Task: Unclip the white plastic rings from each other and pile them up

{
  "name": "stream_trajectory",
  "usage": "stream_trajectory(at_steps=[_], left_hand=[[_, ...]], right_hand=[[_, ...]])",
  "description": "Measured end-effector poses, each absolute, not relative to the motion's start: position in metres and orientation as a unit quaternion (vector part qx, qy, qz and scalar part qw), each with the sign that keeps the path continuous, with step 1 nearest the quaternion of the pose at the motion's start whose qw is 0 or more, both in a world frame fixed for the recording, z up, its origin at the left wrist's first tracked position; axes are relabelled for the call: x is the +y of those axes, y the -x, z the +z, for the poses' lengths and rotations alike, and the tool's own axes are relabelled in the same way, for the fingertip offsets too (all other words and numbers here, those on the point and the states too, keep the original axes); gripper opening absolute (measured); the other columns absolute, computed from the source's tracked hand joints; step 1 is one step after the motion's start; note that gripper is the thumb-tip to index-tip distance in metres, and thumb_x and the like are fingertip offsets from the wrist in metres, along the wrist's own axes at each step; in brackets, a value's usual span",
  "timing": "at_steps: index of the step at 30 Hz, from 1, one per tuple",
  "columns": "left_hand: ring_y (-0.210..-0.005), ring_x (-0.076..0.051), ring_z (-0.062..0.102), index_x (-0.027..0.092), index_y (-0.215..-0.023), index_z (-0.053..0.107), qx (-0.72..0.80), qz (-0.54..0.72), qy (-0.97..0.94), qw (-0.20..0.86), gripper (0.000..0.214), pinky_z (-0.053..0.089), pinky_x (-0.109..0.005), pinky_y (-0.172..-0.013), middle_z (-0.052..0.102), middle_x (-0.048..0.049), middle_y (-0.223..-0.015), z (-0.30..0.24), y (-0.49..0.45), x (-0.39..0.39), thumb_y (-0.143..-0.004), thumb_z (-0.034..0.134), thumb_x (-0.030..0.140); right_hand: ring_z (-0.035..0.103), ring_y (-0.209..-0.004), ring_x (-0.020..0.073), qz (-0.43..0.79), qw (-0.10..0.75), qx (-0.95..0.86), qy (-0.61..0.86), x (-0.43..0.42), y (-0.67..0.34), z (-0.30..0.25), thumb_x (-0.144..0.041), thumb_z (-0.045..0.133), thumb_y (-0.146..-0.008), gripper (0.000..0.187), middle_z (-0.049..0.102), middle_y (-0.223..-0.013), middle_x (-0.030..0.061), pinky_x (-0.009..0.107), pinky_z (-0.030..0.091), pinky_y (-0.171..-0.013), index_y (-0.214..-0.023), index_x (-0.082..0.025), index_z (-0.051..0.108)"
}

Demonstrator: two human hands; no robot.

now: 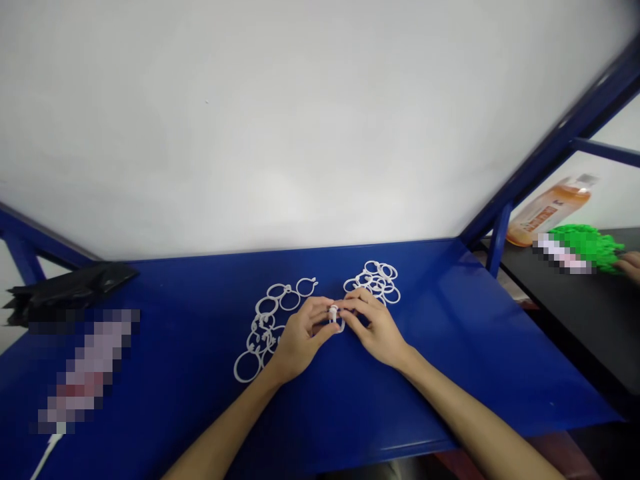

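Observation:
My left hand (303, 335) and my right hand (373, 327) meet above the blue table, fingertips pinching a small white ring (334, 310) from both sides. Fingers cover much of this ring, so its clasp cannot be made out clearly. Just left of my left hand, a chain of linked white rings (267, 307) lies on the tabletop, some with small open hooks. Part of that chain is hidden behind the hand. Beyond my right hand rests a loose pile of similar white rings (379, 281).
The blue table (175, 413) backs onto a white wall. A black plastic bag (75, 287) and a pixelated object with a white cable (47, 453) are at left. On a black table at right stand an orange bottle (550, 210) and a bright green bundle (587, 247), near another person's hand (631, 265).

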State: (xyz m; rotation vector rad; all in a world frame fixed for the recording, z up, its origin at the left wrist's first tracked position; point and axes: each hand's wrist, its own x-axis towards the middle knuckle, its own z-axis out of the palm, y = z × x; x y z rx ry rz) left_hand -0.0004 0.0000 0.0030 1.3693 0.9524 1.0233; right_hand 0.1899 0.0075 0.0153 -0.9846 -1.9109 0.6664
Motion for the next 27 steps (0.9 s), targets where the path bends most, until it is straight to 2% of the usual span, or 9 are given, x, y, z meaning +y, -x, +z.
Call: stream_trajectory(at_steps=[3,6,8,10,13,16,21,27], left_hand=[[-0.098,-0.020,0.072,0.020,-0.108,0.061,0.401,0.428,-0.532,0.610,0.031,0.058,-0.036,-0.091,0.072,-0.0076,-0.112,0.004,0.003,0.003,-0.082,0.073,0.032],[-0.091,-0.018,0.071,0.018,-0.099,0.064,0.407,0.423,-0.509,0.630,0.025,0.058,-0.033,-0.086,0.073,-0.0063,-0.106,0.004,0.004,0.005,-0.084,0.072,0.037],[-0.086,-0.015,0.069,0.018,-0.095,0.064,0.409,0.427,-0.502,0.632,0.024,0.058,-0.032,-0.083,0.072,-0.0057,-0.108,0.003,0.004,0.005,-0.084,0.072,0.038],[-0.083,-0.014,0.067,0.018,-0.094,0.063,0.411,0.428,-0.505,0.627,0.023,0.057,-0.031,-0.082,0.070,-0.0058,-0.112,0.003,0.004,0.005,-0.084,0.072,0.037],[-0.091,-0.016,0.065,0.018,-0.091,0.064,0.406,0.438,-0.530,0.602,0.021,0.053,-0.030,-0.084,0.066,-0.0061,-0.115,0.003,0.005,0.007,-0.084,0.071,0.036],[-0.098,-0.017,0.061,0.019,-0.091,0.065,0.398,0.445,-0.583,0.552,0.016,0.050,-0.030,-0.087,0.062,-0.0053,-0.110,0.003,0.008,0.007,-0.086,0.069,0.034],[-0.088,-0.015,0.059,0.021,-0.094,0.064,0.416,0.445,-0.655,0.446,0.006,0.050,-0.031,-0.082,0.058,-0.0045,-0.107,0.001,0.008,0.003,-0.088,0.063,0.022],[-0.094,-0.017,0.061,0.025,-0.109,0.058,0.445,0.445,-0.653,0.421,0.025,0.051,-0.036,-0.088,0.061,-0.0028,-0.104,-0.004,0.003,-0.006,-0.088,0.055,0.012]], right_hand=[[0.061,-0.100,0.0194,0.238,0.418,-0.783,0.393,0.008,-0.190,0.013,-0.024,0.056,-0.098,0.017,0.061,-0.105,0.0076,0.036,0.052,-0.089,-0.111,-0.024,0.066],[0.063,-0.086,0.0175,0.255,0.401,-0.787,0.394,0.007,-0.188,0.009,-0.023,0.054,-0.098,0.012,0.063,-0.095,0.0057,0.033,0.054,-0.079,-0.104,-0.022,0.064],[0.062,-0.081,0.0167,0.264,0.394,-0.783,0.401,0.005,-0.187,0.009,-0.023,0.053,-0.098,0.009,0.063,-0.091,0.0046,0.032,0.054,-0.076,-0.102,-0.022,0.062],[0.063,-0.087,0.0178,0.265,0.390,-0.783,0.406,0.004,-0.185,0.010,-0.023,0.055,-0.098,0.009,0.064,-0.097,0.0055,0.034,0.054,-0.080,-0.105,-0.022,0.060],[0.064,-0.096,0.0189,0.268,0.385,-0.787,0.402,0.003,-0.184,0.011,-0.023,0.057,-0.097,0.014,0.067,-0.105,0.0063,0.035,0.053,-0.087,-0.111,-0.022,0.059],[0.066,-0.087,0.0165,0.271,0.380,-0.795,0.388,0.003,-0.184,0.009,-0.024,0.052,-0.100,0.011,0.069,-0.097,0.0043,0.031,0.053,-0.080,-0.107,-0.022,0.061],[0.062,-0.077,0.0155,0.192,0.374,-0.835,0.354,0.003,-0.187,0.007,-0.024,0.046,-0.103,0.019,0.067,-0.086,0.0054,0.028,0.051,-0.071,-0.098,-0.019,0.063],[0.057,-0.070,0.0157,0.082,0.336,-0.886,0.310,0.000,-0.189,0.012,-0.017,0.037,-0.105,0.029,0.066,-0.081,0.0078,0.028,0.047,-0.063,-0.096,-0.015,0.064]])
